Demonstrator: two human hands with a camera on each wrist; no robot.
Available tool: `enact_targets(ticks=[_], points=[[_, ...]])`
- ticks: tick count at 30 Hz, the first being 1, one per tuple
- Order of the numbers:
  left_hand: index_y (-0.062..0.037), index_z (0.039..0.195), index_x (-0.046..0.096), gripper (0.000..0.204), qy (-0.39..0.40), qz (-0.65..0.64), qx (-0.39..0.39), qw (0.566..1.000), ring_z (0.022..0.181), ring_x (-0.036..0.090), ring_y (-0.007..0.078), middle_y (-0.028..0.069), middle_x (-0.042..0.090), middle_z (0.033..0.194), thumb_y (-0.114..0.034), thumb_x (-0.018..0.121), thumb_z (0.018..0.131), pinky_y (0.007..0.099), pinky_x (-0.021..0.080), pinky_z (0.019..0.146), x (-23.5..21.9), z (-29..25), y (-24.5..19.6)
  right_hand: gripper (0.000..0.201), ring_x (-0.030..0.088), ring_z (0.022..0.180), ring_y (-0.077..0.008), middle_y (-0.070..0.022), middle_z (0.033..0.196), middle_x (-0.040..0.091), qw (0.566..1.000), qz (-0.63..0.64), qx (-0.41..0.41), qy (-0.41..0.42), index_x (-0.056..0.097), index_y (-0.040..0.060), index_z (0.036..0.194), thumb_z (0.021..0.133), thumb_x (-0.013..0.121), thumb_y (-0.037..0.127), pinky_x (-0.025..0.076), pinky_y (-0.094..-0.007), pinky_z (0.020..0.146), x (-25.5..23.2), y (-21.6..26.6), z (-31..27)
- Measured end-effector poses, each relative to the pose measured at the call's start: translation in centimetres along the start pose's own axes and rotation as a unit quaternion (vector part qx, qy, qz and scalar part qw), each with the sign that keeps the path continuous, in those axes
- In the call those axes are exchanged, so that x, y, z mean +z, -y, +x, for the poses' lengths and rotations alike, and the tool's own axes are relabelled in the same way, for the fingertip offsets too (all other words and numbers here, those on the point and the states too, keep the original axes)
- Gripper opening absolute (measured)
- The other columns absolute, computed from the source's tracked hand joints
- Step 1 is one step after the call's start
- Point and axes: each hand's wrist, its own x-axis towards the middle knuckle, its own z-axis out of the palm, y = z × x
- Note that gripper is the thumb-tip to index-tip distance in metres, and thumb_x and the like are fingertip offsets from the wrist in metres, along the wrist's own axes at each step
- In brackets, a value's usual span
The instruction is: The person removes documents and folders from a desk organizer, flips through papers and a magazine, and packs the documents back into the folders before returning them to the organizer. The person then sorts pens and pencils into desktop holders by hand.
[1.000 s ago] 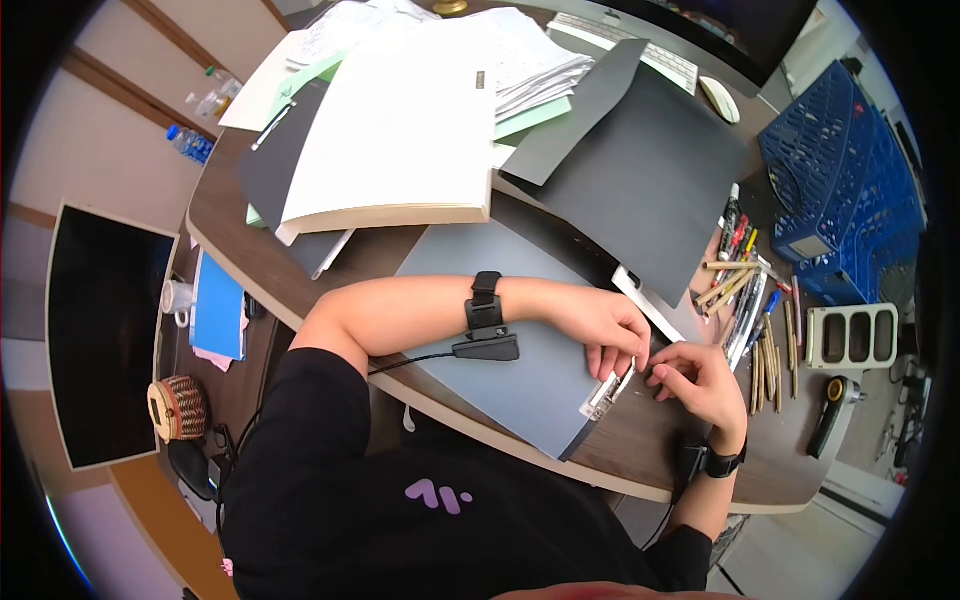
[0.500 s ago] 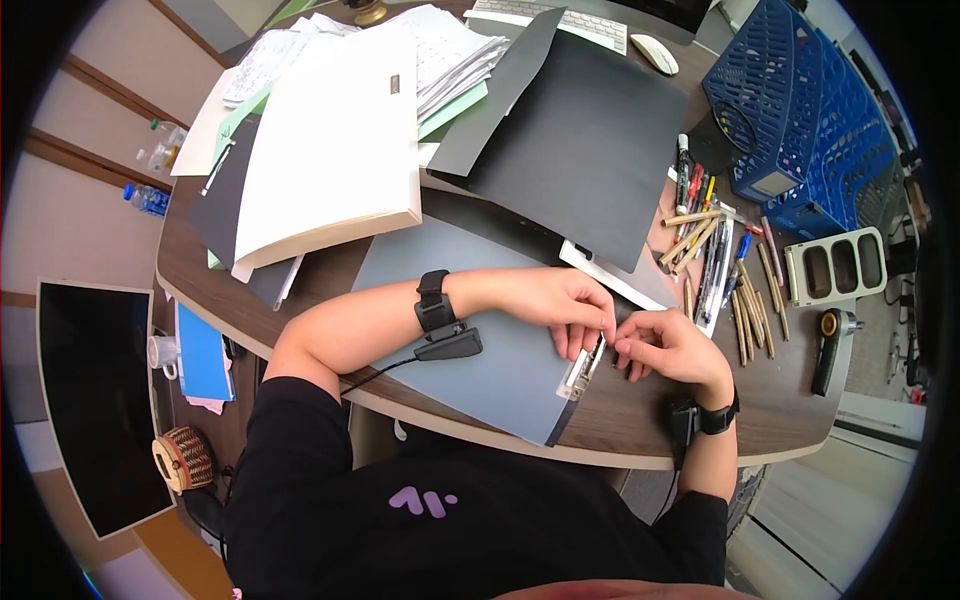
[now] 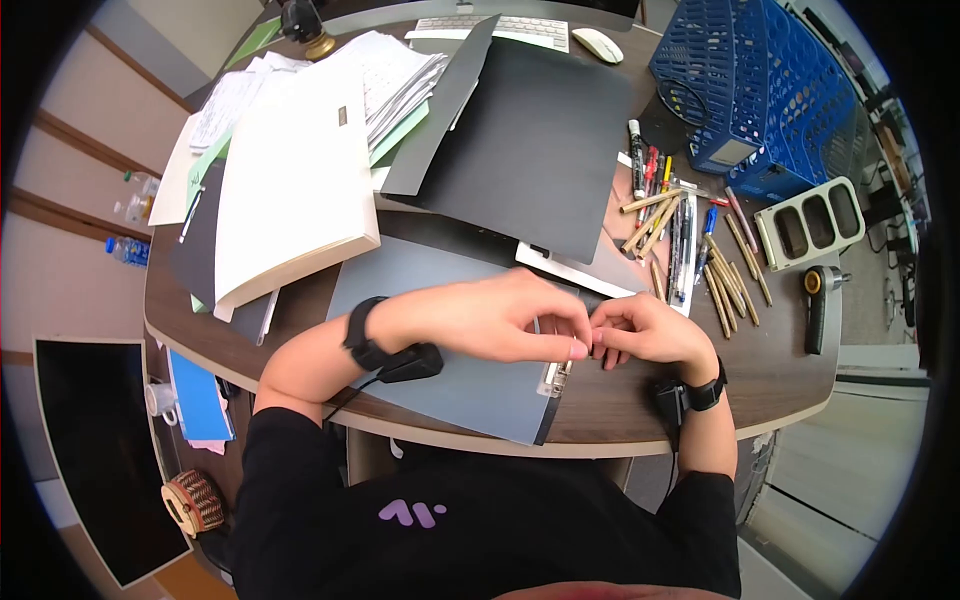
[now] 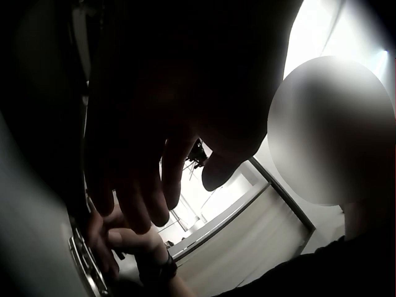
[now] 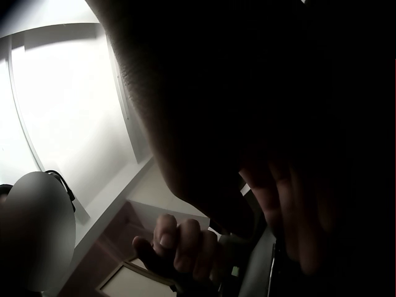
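A grey-blue folder [image 3: 430, 330] lies near the desk's front edge in the head view, with a metal clip [image 3: 556, 378] along its right side. Over the folder, just above the clip, is my left hand [image 3: 510, 318], its thumb apart from its loosely bent fingers. My right hand [image 3: 648, 330] is at the clip's upper right, fingers bent, their tips close to the left fingertips. Whether it pinches anything small is hidden. The left wrist view shows my left hand [image 4: 167, 136] dark, fingers hanging, beside the clip [image 4: 86, 266]. The right wrist view is very dark.
Behind the folder lie a black folder [image 3: 540, 150], a thick white book [image 3: 290, 190] and stacked papers [image 3: 385, 75]. Pens and gold tubes [image 3: 725, 290] are scattered at right, near a blue rack [image 3: 710, 80], a beige three-slot holder [image 3: 810, 225] and a black-handled tool [image 3: 815, 310].
The left hand has lifted off the clip, its thumb now visible and spread from the fingers. The right hand stays near the clip's end. The head view has shifted, moving the desk's contents leftward.
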Motion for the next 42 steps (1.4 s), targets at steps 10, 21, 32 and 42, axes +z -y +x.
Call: enact_targets(ticks=[10, 21, 32, 42], points=[[0.0018, 0.101, 0.067, 0.023, -0.501, 0.472, -0.182, 0.702, 0.088, 0.069, 0.0371, 0.0195, 0.071, 0.095, -0.020, 0.066, 0.097, 0.0409, 0.054, 0.077, -8.0, -3.9, -0.3, 0.022, 0.071, 0.075, -0.0118, -0.0043, 0.087, 0.073, 1.000, -0.004, -0.007, 0.017, 0.070, 0.0017, 0.108, 0.103, 0.061, 0.021, 0.056, -0.0248, 0.064, -0.2, -0.2, 0.0], [0.0049, 0.109, 0.059, 0.056, -0.393, 0.541, -0.290, 0.685, 0.074, 0.070, 0.0392, 0.0204, 0.071, 0.078, -0.042, 0.078, 0.086, 0.0462, 0.055, 0.069, -8.4, -2.8, 0.9, 0.025, 0.071, 0.073, -0.0118, -0.0035, 0.084, 0.072, 1.000, 0.005, -0.004, 0.009, 0.071, 0.0026, 0.102, 0.103, 0.062, 0.026, 0.056, -0.0253, 0.062, -0.1, -0.3, 0.0], [0.0072, 0.134, 0.057, 0.063, -0.539, 0.278, -0.104, 0.788, 0.104, 0.069, 0.0249, 0.0215, 0.070, 0.113, -0.018, 0.083, 0.083, 0.0335, 0.054, 0.090, -6.8, -5.5, -6.3, 0.024, 0.072, 0.075, -0.0128, -0.0036, 0.086, 0.073, 1.000, -0.004, -0.003, 0.012, 0.070, 0.0017, 0.107, 0.105, 0.058, 0.023, 0.057, -0.0255, 0.064, -0.2, -0.8, 0.0], [0.0108, 0.137, 0.051, 0.061, -0.508, -0.012, 0.148, 0.849, 0.114, 0.062, 0.0173, 0.0161, 0.065, 0.125, -0.015, 0.077, 0.088, 0.0302, 0.045, 0.104, -7.4, -11.3, -8.1, 0.059, 0.072, 0.101, -0.0250, -0.0167, 0.113, 0.071, 0.939, 0.158, -0.306, 0.023, 0.057, -0.0009, 0.133, 0.097, 0.065, 0.046, 0.059, -0.0332, 0.075, -2.2, -0.2, -1.6]])
